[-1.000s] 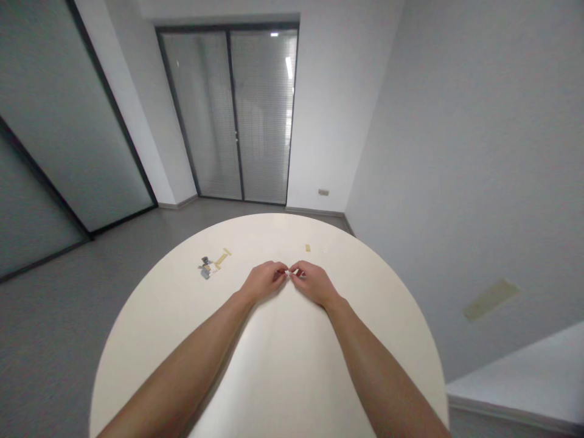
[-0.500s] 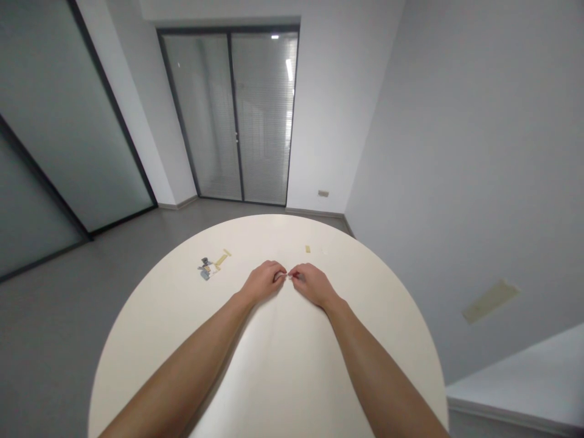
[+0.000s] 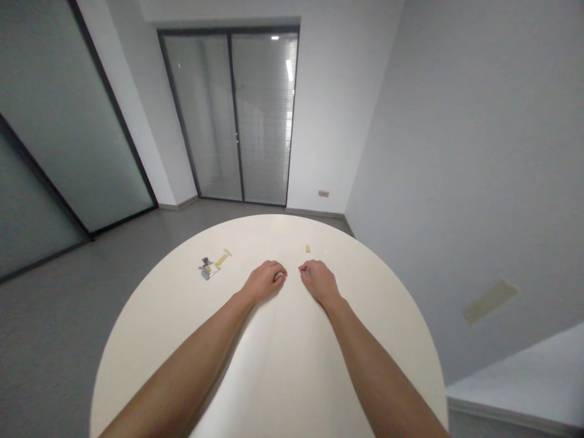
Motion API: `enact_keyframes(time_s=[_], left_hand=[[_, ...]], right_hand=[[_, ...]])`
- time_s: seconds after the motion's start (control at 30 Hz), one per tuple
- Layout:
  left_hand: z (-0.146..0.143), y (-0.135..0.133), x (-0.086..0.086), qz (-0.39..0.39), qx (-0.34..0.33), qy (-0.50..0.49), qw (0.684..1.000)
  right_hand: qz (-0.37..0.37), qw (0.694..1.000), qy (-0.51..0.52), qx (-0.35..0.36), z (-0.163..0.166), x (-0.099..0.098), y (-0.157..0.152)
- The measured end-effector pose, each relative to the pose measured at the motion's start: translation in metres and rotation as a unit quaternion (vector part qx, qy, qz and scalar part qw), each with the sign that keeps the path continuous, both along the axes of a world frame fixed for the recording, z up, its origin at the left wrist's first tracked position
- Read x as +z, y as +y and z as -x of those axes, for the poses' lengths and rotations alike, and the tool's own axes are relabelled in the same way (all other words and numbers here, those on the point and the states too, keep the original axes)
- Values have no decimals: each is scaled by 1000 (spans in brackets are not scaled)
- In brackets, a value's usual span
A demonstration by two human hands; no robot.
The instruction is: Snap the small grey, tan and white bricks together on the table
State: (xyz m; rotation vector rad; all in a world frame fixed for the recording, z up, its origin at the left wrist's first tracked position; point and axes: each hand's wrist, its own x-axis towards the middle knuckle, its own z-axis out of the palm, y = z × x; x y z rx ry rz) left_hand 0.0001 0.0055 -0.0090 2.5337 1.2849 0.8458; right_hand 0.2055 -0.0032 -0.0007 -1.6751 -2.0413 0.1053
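Note:
My left hand [image 3: 267, 278] rests on the round white table [image 3: 283, 377], its fingers curled and thumb and fingertips close together in a pinch. What it pinches, if anything, is too small to make out. A short gap to the right, my right hand [image 3: 318, 281] is also closed, fingertips pressed together and pointing left. Whatever lies between those fingertips is too tiny to name. Just beyond the right hand a small yellowish piece of tape [image 3: 308, 249] lies on the tabletop.
Left of my hands lies a small cluster of grey and dark scraps [image 3: 207, 269], with yellowish tape strips [image 3: 222, 260] beside it. A grey wall [image 3: 479, 152] with a tape strip [image 3: 491, 300] stands at the right. Glass doors [image 3: 232, 115] are behind the table.
My right hand has moved away to the right, so the fingertips of the two hands, close together before, are now apart. My left hand stays in place.

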Motion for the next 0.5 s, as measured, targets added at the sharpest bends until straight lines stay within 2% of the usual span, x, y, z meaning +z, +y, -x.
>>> enact_keyframes(time_s=[0.3,0.5], left_hand=[[0,1,-2,3,-2,-4,1000],[0,0,-1,6,-1,-2,1000]], right_hand=[[17,989,-72,-131,-10,5,2],[45,980,-78,-175,-21,10,7]])
